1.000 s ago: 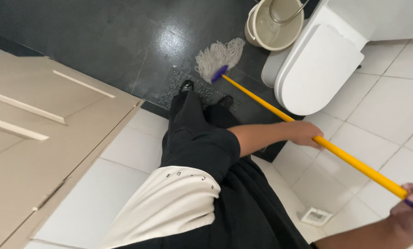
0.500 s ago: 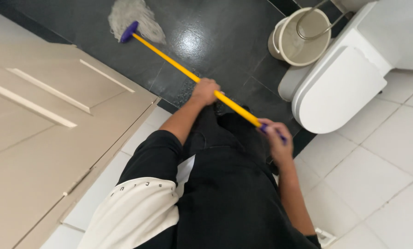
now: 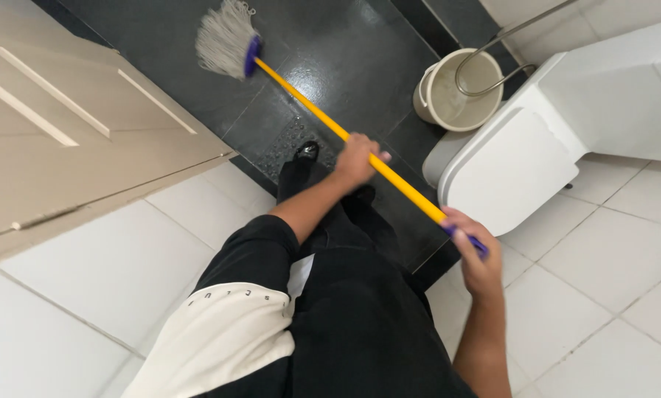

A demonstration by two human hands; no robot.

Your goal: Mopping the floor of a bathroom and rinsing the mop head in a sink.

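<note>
I hold a mop with a long yellow handle [image 3: 312,103] slanting from upper left to lower right. My left hand [image 3: 356,158] grips the handle near its middle. My right hand [image 3: 474,254] is closed around the purple end of the handle at the lower right. The pale string mop head [image 3: 223,38] with its purple collar rests on the wet dark floor tiles [image 3: 360,51] at the top of the view. My black trousers and dark shoe [image 3: 307,151] are below the handle.
A white toilet [image 3: 537,140] stands at the right. A cream bucket [image 3: 456,92] with a metal handle sits beside it on the dark tiles. A beige panelled door [image 3: 65,133] is at the left. White floor tiles [image 3: 131,265] lie underfoot.
The mop head swung from near the bucket across to the left on the dark tiles. My right hand came in close to my body, and my left hand slid along the handle.
</note>
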